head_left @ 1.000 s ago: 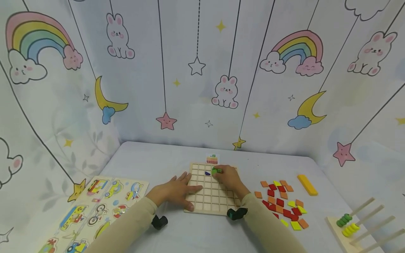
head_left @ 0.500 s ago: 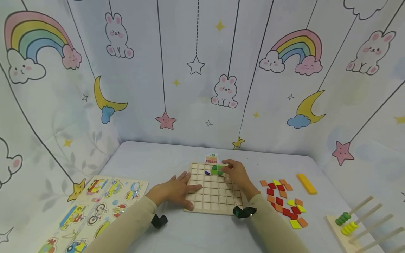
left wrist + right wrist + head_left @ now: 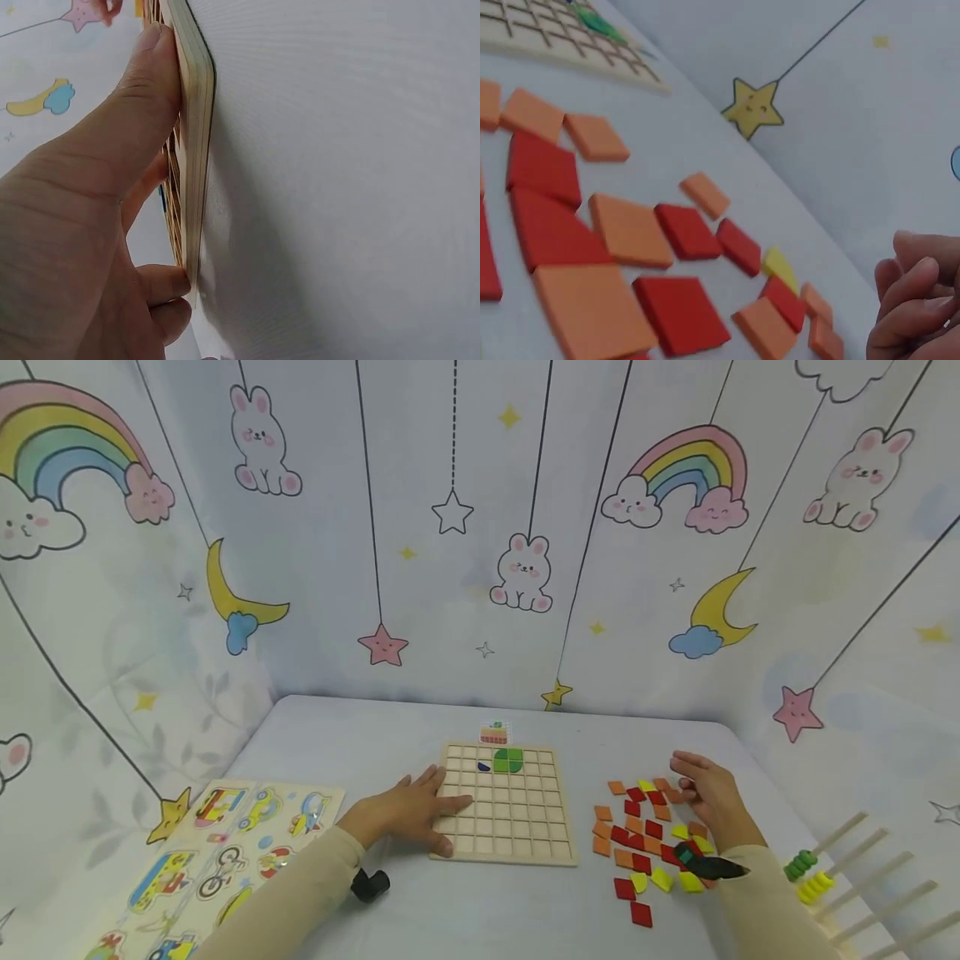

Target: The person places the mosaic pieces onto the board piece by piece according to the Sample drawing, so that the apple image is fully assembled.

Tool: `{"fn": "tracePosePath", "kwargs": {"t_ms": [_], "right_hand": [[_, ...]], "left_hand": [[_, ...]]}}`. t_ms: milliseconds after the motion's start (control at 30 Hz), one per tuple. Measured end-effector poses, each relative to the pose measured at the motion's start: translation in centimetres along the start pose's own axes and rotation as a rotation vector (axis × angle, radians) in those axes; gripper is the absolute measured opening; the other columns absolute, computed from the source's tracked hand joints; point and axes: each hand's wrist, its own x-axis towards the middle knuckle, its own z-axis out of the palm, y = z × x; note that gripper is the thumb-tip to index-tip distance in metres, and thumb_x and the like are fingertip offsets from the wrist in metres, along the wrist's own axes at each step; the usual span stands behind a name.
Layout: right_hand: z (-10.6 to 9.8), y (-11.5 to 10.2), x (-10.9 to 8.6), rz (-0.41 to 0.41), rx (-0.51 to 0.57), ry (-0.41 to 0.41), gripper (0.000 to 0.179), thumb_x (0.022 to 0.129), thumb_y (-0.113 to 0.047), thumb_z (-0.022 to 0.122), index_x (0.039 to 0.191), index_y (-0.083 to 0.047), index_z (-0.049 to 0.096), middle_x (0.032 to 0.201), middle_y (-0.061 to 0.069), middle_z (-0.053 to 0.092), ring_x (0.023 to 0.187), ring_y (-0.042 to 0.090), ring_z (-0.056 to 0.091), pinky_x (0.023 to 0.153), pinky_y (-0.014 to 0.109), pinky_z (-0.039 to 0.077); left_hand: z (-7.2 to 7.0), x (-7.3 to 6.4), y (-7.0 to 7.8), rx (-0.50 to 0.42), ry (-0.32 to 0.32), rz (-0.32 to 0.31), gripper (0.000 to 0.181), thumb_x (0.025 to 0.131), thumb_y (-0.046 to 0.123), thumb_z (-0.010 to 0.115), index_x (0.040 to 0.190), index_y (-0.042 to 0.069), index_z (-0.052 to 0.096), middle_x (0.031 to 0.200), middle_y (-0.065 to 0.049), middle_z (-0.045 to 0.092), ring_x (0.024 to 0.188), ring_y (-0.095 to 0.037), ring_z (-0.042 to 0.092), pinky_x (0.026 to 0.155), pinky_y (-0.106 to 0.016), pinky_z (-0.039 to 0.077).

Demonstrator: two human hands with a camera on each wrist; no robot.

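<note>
My left hand (image 3: 408, 814) rests on the left edge of a wooden grid board (image 3: 517, 852), fingers spread. In the left wrist view the thumb (image 3: 150, 75) lies along the board's edge (image 3: 196, 112). Green tiles (image 3: 508, 761) form a rounded leaf-like shape in the board's upper cells, with a small dark blue piece (image 3: 483, 767) just left of them. My right hand (image 3: 708, 789) is at the far side of a scatter of red, orange and yellow tiles (image 3: 653, 829). Its fingers are loosely bent, and no tile shows between them in the right wrist view.
A small picture card (image 3: 495, 732) lies behind the board. At the left is a wooden vehicle puzzle (image 3: 217, 860); at the right, a peg rack with green and yellow beads (image 3: 815, 887). A patterned curtain (image 3: 330, 568) closes off the back of the table.
My right hand has left the green tiles on the board and moved right, over to the loose tiles, now covering the orange-yellow bar's place. The left hand stays on the board.
</note>
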Motion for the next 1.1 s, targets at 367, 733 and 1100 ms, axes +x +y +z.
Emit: {"fn": "tracePosePath", "kwargs": {"t_ms": [367,733,1100], "right_hand": [[0.8,3.2,1.2,-0.133,-0.847,-0.014,0.048,0.099,-0.032,0.068,0.133,0.001,0.063,0.125,0.024,0.061,0.105,0.035,0.054,0.078,0.032,0.053],[1.4,2.5,1.2,-0.109,-0.499,0.014,0.045,0.102,-0.037,0.063,0.134,-0.007,0.053,0.11,0.006,0.066,0.094,0.022,0.06,0.074,0.022,0.052],[9.1,1.0,0.9,-0.094,0.158,-0.173,0.021,0.101,-0.011,0.064,0.121,-0.005,0.066,0.086,-0.001,0.072,0.073,0.007,0.067,0.064,0.015,0.054]], "left_hand": [[0.3,-0.2,-0.2,-0.018,0.013,0.008,0.086,0.08,0.07,0.071,0.156,0.042,0.041,0.168,-0.025,0.014,0.157,-0.04,0.007,0.119,-0.068,0.019],[0.4,0.1,0.0,-0.023,0.019,0.017,0.086,0.079,0.07,0.07,0.155,0.043,0.041,0.168,-0.025,0.014,0.157,-0.039,0.007,0.122,-0.063,0.018],[0.5,0.0,-0.2,-0.043,0.017,0.007,0.086,0.079,0.068,0.072,0.155,0.042,0.041,0.168,-0.026,0.012,0.157,-0.041,0.005,0.123,-0.062,0.017]]}}
